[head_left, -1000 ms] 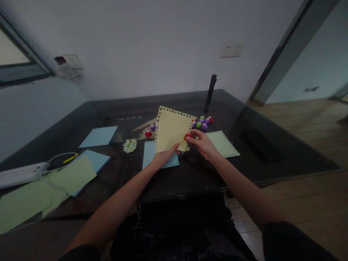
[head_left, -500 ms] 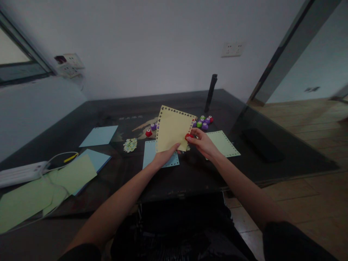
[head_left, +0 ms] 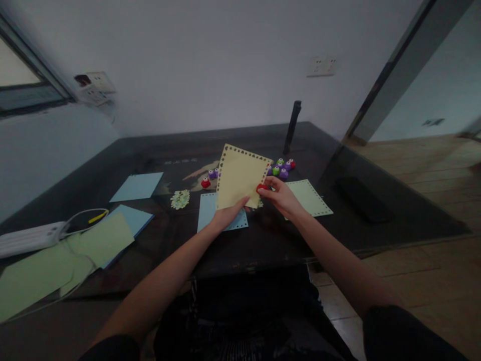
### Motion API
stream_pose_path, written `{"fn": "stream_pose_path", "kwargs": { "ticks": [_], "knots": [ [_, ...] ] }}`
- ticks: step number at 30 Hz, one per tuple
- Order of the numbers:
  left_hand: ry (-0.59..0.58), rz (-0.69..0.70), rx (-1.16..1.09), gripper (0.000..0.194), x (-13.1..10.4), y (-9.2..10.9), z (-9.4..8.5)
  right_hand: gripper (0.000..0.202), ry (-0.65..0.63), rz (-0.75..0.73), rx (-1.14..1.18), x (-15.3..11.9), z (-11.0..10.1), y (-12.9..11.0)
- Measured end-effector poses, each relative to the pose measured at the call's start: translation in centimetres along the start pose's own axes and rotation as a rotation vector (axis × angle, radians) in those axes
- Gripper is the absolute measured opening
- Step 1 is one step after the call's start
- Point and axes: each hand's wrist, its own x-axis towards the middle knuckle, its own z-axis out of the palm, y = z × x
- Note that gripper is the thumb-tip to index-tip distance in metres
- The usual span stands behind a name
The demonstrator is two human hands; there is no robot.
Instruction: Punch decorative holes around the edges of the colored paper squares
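So the fingertips of the right hand [head_left: 283, 198] are pinching a little red craft punch [head_left: 262, 188], thumb on the near side and fingers curling round the far side, basically no gap left. That punch is sitting right at the right-hand edge of the yellow sheet [head_left: 240, 175], toward its near corner, so the sheet is lying just left of those fingers; I can't tell if the punch is squeezed down. The left hand [head_left: 227, 214] is gripping the sheet's near edge, thumb flat on top and the other fingers mostly hidden underneath. Sheet's long axis is running away from the body, leaning a bit right at the far end, and the right hand is the nearer one to that edge. Little cut-outs are lining the left and far edges, plus the right edge down to the punch. Going outward, a blue sheet [head_left: 206, 213] is poking out beneath the yellow one, a pale green sheet [head_left: 306, 198] is lying beyond the right hand, and a bunch of colourful punches [head_left: 283, 168] is sitting past the sheet's far right corner. Over left, a heap of paper bits [head_left: 180, 199] is resting on the dark table [head_left: 240, 258], with a red punch on the table [head_left: 205, 183] close by.
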Motion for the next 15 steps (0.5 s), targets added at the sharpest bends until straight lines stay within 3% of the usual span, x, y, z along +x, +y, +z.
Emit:
{"fn": "stream_pose_path", "kwargs": {
  "ticks": [15],
  "knots": [
    [-0.001, 0.02, -0.016, 0.031, -0.26, 0.51, 0.0, 0.038, -0.086, 0.05, 0.008, -0.32, 0.14, -0.53]
  ]
}}
